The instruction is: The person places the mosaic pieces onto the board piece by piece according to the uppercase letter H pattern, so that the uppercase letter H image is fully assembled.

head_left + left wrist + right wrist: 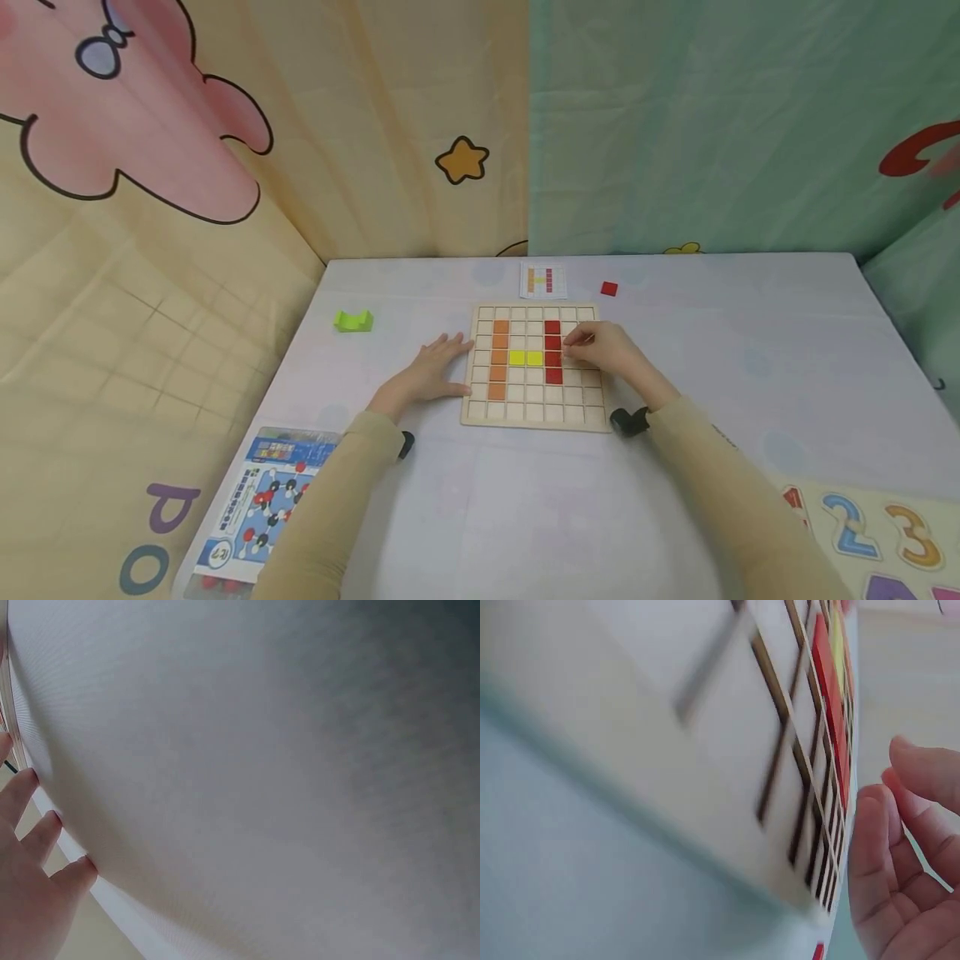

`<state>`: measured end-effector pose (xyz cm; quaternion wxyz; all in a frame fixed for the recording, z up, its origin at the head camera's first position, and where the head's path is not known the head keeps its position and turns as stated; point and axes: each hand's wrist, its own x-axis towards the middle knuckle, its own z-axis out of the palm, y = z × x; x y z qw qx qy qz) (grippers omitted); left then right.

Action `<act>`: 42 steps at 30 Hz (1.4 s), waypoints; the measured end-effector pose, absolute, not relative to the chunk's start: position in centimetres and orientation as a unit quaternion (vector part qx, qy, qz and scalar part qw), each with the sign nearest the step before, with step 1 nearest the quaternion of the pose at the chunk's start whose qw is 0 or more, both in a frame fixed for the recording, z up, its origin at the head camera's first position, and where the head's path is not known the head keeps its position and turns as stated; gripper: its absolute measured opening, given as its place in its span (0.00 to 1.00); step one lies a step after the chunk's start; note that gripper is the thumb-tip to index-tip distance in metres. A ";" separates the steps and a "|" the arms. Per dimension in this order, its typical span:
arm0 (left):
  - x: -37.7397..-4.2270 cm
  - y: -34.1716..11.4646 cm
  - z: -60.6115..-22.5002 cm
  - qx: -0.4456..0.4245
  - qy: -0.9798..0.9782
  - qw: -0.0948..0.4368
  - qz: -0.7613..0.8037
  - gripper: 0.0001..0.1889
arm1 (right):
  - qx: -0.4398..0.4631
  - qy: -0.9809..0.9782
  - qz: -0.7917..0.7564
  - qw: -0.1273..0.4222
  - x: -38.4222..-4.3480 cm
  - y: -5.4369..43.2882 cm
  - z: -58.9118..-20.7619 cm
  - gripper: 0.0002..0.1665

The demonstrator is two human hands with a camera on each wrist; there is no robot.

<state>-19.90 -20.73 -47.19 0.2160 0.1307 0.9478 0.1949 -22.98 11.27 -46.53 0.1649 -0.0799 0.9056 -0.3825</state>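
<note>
A square wooden grid board (532,421) lies on the table. It bears an orange column (498,367), two yellow tiles (526,358) and a red column (552,352). My left hand (429,372) rests at the board's left edge with its fingers spread; in the left wrist view, fingertips (79,868) touch the white cloth. Over the board's right side, my right hand (606,348) has its fingers loosely bent, tips close beside the red column. In the right wrist view no tile shows clearly between thumb and fingers. One loose red tile (609,288) lies beyond the board.
A small pattern card (543,282) lies behind the board. A green notched piece (353,322) stands at the left. A packaged molecule set (262,500) lies front left, and a number board (877,533) front right. Curtains enclose the table's back and sides.
</note>
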 end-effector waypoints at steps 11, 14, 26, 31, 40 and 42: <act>-19.9 -20.7 -47.2 0.127 0.948 0.221 0.191 0.48 | -0.005 0.911 -0.400 0.094 -27.7 15.8 -45.7 0.19; -19.9 -20.7 -47.1 0.127 0.947 0.220 0.194 0.47 | -0.002 0.912 -0.402 0.077 -28.4 16.5 -45.8 0.20; -19.7 -20.6 -47.1 0.123 0.947 0.220 0.200 0.47 | 0.025 0.908 -0.413 0.066 -29.7 16.8 -46.5 0.27; -19.6 -20.5 -47.2 0.118 0.947 0.226 0.196 0.47 | 0.026 0.911 -0.407 0.063 -30.1 16.6 -46.9 0.28; -19.6 -20.7 -47.3 0.128 0.948 0.218 0.192 0.48 | -0.005 0.929 -0.367 0.041 -30.5 16.0 -47.3 0.28; -19.6 -20.7 -47.3 0.130 0.948 0.216 0.192 0.48 | -0.003 0.934 -0.357 0.035 -30.6 15.9 -47.3 0.26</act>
